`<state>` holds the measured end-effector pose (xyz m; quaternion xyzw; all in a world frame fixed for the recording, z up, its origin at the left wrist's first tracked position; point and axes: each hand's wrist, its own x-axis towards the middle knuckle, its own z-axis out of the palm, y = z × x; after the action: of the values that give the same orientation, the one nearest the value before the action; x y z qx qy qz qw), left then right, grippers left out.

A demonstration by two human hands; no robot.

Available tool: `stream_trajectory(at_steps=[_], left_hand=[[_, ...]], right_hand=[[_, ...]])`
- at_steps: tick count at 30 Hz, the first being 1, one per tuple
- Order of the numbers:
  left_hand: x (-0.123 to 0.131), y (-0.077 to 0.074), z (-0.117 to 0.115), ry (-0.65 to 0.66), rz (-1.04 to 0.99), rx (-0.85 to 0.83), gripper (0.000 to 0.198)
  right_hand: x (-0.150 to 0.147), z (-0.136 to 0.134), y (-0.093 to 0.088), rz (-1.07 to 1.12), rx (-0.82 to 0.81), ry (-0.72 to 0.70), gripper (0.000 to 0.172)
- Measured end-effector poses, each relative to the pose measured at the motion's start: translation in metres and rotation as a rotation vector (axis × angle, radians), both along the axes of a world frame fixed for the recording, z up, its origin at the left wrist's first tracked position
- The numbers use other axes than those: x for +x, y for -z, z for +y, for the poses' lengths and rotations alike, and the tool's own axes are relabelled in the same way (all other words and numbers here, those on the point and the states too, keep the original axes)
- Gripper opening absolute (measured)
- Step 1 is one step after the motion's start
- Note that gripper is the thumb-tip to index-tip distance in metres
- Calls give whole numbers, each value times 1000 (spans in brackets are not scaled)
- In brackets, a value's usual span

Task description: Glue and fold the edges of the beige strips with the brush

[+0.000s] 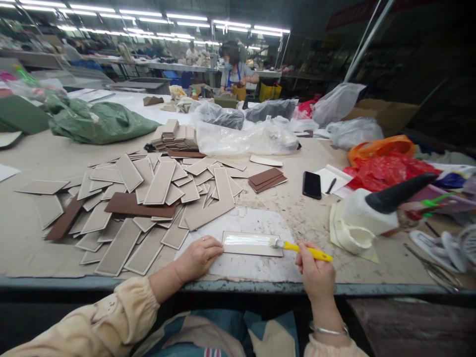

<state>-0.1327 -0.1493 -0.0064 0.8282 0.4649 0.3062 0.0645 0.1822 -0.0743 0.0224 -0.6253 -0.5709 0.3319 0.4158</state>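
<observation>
A beige rectangular panel (253, 249) with a dark edge lies on a white sheet (256, 219) near the table's front edge. Wet white glue-like coating covers its upper part in streaks. My right hand (315, 270) is closed around the yellow handle of a paintbrush (310, 251), whose bristles touch the panel's right end. The fingertips of my left hand (201, 255) rest at the panel's left end, bent and close together; whether they pinch its edge I cannot make out. Left of the sheet lies a loose heap of similar beige panels (159, 182), with a few brown ones among them.
A white plastic bottle (362, 210) with a black nozzle stands on the right, near a black phone (311, 185). Stacked panels (174, 136), a green bag (100, 119) and clear plastic bags (245, 138) lie farther back. Another person (236, 74) works across the table.
</observation>
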Motion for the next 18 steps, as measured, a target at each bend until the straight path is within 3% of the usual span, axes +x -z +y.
stream_trajectory(at_steps=[4,7,13,18], left_hand=[[0,0,0,-10,9,-11,18],[0,0,-1,-18,10,-23,18],[1,-3,-2,-24,-8,-31,18],[2,-2,-1,-32,-3,-15,20]], right_hand=[[2,-1,-2,14,44,65,44],[-9,-4,-2,170,65,59,41],[-63,-18,-5,351,-36,-244,36],[-93,-27,-6,376,-101,-354,35]])
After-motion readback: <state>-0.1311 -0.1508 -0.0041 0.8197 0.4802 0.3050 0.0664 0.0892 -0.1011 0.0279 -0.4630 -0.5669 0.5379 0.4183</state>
